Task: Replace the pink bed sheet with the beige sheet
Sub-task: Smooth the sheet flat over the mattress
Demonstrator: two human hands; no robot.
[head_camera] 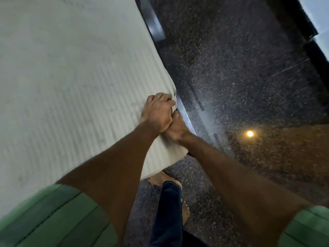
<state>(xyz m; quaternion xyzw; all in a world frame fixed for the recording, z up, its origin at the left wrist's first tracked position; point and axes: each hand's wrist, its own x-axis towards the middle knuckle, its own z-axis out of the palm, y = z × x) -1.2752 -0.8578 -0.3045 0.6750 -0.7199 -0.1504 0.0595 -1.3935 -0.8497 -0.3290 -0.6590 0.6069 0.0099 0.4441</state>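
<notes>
Gripping the pale beige ribbed cotton sheet (71, 86) at the bed's 3 o'clock edge: left hand (157, 111) curled over it, right hand (176, 130) pinching just beside.

Left hand (157, 113) and right hand (176, 130) together, both gripping the beige sheet (71, 77) at the mattress edge
</notes>
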